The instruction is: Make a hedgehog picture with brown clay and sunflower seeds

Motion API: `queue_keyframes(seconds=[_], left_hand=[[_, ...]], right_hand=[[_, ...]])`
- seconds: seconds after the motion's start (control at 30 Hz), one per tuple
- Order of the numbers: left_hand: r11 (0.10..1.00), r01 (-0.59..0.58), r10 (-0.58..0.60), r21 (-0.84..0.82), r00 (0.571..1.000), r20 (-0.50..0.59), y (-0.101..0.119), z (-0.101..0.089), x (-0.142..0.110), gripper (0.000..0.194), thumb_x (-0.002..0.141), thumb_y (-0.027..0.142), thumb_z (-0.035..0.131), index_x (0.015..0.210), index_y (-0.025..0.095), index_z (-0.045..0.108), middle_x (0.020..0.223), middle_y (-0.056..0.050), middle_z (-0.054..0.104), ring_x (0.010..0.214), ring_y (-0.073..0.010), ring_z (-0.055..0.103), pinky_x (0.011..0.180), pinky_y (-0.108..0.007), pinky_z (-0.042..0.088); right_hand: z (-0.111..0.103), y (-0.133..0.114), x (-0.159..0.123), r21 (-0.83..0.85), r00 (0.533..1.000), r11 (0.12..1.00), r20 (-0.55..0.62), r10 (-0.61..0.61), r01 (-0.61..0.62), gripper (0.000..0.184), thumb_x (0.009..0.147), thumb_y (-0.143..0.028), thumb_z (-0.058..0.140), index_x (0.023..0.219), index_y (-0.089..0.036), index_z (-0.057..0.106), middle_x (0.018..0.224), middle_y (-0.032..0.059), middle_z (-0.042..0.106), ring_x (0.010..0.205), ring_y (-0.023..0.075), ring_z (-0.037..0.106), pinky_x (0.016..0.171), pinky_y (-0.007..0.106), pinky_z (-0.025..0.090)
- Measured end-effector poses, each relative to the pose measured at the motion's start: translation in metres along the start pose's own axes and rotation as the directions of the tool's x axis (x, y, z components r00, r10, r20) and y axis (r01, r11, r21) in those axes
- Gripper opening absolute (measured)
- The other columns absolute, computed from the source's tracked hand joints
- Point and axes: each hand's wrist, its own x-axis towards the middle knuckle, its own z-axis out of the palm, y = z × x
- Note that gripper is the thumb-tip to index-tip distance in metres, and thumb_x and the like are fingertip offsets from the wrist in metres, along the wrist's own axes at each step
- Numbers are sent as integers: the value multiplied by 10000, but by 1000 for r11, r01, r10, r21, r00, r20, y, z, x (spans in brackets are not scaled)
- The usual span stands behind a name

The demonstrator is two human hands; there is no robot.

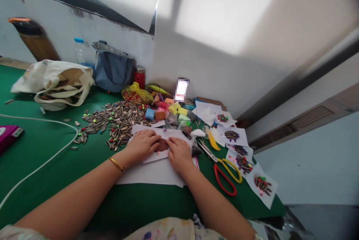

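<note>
A flattened brown piece of modelling clay [162, 145] with small pink bits below it lies on a white paper sheet [150, 158]. From the left, my left hand [142, 146] rests on the paper with its fingers stretched out, their tips at the clay's edge. My right hand [180, 154] lies opposite, fingers extended and touching the clay's right side. Neither hand lifts anything. More white paper [140, 176] sits underneath. Beyond my hands are soft clay blocks in several colours, among them a blue block [149, 114] and a yellow one [173, 109].
Sunflower seeds [123, 120] form a heap at left. Scissors [217, 159] and a yellow utility knife [212, 139] lie at right, beside finished seed-and-clay pictures [263, 185]. A phone [181, 89] leans on the wall. Bags [113, 67] stand behind; a white cable [56, 154] crosses the green table.
</note>
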Motion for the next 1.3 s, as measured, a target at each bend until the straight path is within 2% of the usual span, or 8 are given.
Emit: queue_keyframes(seconds=[0.17,0.33,0.53,0.73,0.93,1.1,1.17,1.3], left_hand=[[999,-8,8,43,1000,-8,5,3,2,330,964,411,453,1227,327,634,1114,-66,606,1081,-256,531,951,-411,352],[997,-38,40,63,999,-24,1,7,2,351,971,437,436,1236,321,635,1108,-67,614,1056,-252,536,925,-403,358],[996,-72,74,48,997,-31,-7,7,0,351,965,352,453,1256,256,624,1159,-72,629,1096,-250,540,971,-391,354],[994,-71,75,86,996,-45,-2,3,-2,330,959,377,475,1230,284,639,1148,-61,636,1081,-253,549,982,-422,340],[994,-77,81,81,996,-48,-7,7,-1,380,962,358,461,1300,251,597,1204,-77,642,1121,-266,550,987,-434,353],[998,-62,62,-2,996,-65,-16,5,2,337,972,284,427,1228,218,635,1205,-78,674,1115,-243,582,995,-410,386],[997,-62,59,-47,996,-62,-19,3,2,319,972,262,417,1179,213,654,1158,-74,700,1084,-228,610,1021,-415,383],[992,-74,69,-100,996,-56,-20,-5,2,317,920,164,444,1132,208,675,1140,-67,716,1070,-217,639,1095,-467,328]], right_hand=[[0,-3,1,-24,1000,999,-8,28,-28,454,900,-199,453,1334,-239,581,1348,50,596,1249,232,480,1096,384,306],[0,-5,2,-72,999,997,12,31,-30,416,916,-269,482,1319,-270,583,1340,40,581,1224,243,472,1083,391,303],[-1,-7,4,-98,999,995,25,37,-34,457,938,-334,482,1390,-272,507,1345,58,559,1224,264,451,1071,424,295],[-1,-11,6,-104,999,994,24,44,-41,408,956,-373,473,1355,-308,528,1312,52,569,1194,272,463,1047,443,307],[-1,-14,7,-112,999,993,11,36,-34,404,942,-412,508,1340,-347,538,1311,54,569,1191,290,467,1029,481,318],[4,-1,7,-10,998,998,-33,59,-60,441,946,-274,456,1384,-262,515,1295,59,612,1199,267,501,1047,462,346],[7,7,7,81,997,996,-61,45,-40,446,916,-196,448,1348,-212,555,1284,57,635,1196,233,527,1061,415,362],[10,15,5,162,995,986,-95,-15,30,429,859,-154,469,1243,-211,652,1267,45,668,1197,213,562,1087,399,371]])
